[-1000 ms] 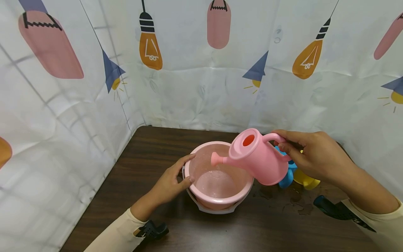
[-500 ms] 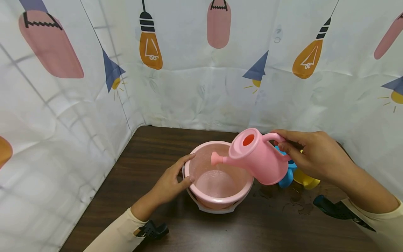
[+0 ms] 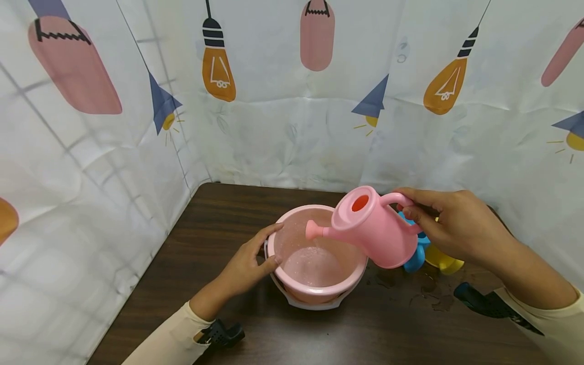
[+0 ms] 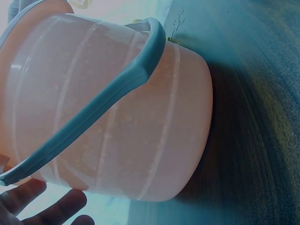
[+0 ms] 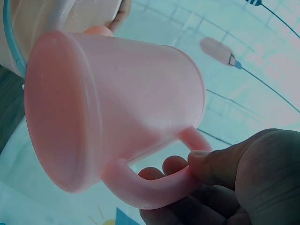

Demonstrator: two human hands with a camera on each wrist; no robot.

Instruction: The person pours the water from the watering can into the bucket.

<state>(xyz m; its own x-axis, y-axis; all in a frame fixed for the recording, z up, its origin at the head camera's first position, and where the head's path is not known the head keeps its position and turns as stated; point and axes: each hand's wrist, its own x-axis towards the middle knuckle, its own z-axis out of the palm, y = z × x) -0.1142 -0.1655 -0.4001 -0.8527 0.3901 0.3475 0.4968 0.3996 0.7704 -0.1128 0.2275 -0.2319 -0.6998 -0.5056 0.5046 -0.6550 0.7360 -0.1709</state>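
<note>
- Watering can (image 3: 376, 230), pink, held off the desk and tilted, spout (image 3: 314, 229) over the bucket opening; thin stream of water runs from spout into bucket
- Right hand (image 3: 449, 223): fingers (image 5: 176, 165) curled round the can's handle (image 5: 154, 187), thumb pinching it from above
- Left hand (image 3: 248, 263): fingers fairly straight, pressed flat against the outer wall of the pink bucket (image 3: 292, 289) at its left rim, thumb at the rim; not curled round anything
- Bucket stands upright on the dark wood desk (image 3: 205, 238), near the middle; shallow water in the bottom; grey-white bail handle (image 4: 98, 105) lies down along its side
- Blue toy (image 3: 416, 258) and yellow toy (image 3: 444, 262) sit just behind the can, right of the bucket
- Wet patches on the desk right of the bucket
- Printed curtain (image 3: 283, 101) encloses the desk on three sides
</note>
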